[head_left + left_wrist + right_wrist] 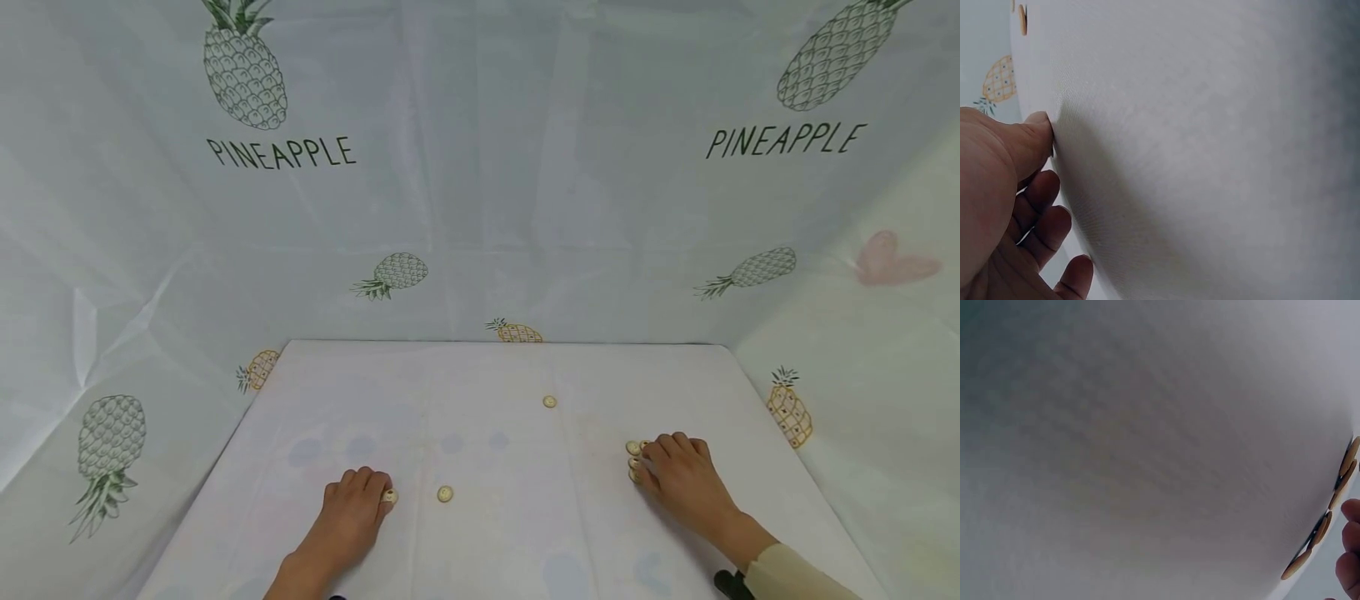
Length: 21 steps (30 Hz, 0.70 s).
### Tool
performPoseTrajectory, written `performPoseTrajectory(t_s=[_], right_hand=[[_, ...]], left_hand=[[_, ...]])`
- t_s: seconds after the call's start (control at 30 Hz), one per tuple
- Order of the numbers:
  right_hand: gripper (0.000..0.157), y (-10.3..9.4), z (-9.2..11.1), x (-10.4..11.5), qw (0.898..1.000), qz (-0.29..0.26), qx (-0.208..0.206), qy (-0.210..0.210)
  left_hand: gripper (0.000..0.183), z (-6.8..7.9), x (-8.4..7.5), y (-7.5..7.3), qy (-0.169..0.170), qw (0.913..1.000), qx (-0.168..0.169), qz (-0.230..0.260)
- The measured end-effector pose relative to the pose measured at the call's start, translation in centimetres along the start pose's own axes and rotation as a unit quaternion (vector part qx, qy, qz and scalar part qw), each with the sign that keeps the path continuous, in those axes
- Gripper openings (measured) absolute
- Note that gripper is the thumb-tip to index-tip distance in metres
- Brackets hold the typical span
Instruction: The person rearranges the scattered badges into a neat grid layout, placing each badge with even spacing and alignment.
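Note:
My left hand (348, 521) is low on the white tabletop, thumb and index finger pinching a small, round, pale wooden disc (390, 496) with dark marks on its face. In the left wrist view the thumb (1034, 134) is right at the surface, the other fingers curved behind it. To the right, my right hand (688, 485) rests beside a cluster of several similar discs (633, 448), thumb and index finger spread and touching the cluster's near edge. The right wrist view shows these discs (1296, 565) lying flat in a row, fingertips (1351, 537) curled beside them.
A loose disc (445, 494) lies just right of my left hand. Another disc (550, 402) sits farther back. The tabletop (480, 550) has a straight back edge, with pineapple-print sheeting (480, 183) rising behind it and along both sides.

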State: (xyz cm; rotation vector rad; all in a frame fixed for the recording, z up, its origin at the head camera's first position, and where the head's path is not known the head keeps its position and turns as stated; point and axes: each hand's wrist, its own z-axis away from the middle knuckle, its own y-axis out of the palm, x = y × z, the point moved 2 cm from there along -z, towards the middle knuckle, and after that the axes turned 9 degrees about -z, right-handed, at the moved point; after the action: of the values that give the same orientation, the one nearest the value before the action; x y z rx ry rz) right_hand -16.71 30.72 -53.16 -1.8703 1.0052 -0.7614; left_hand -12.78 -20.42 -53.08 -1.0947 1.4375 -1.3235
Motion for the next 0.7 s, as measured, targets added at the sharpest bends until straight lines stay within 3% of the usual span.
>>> performPoseTrajectory(t_s=[0.23, 0.47, 0.7], right_hand=[[0.023, 0.7, -0.5, 0.3, 1.000, -0.003, 0.010, 0.006], [0.024, 0.8, -1.2, 1.0, 1.000, -0.013, 0.014, -0.014], [0.025, 0.3, -0.4, 0.7, 0.999, 0.007, 0.041, 0.028]], left_hand=[[0.020, 0.0, -0.1, 0.0, 0.000, 1.0000, -0.001, -0.001], [0.020, 0.0, -0.1, 0.1, -0.002, 1.0000, -0.002, -0.001], [0.020, 0.0, 0.0, 0.2, 0.000, 1.0000, -0.003, 0.000]])
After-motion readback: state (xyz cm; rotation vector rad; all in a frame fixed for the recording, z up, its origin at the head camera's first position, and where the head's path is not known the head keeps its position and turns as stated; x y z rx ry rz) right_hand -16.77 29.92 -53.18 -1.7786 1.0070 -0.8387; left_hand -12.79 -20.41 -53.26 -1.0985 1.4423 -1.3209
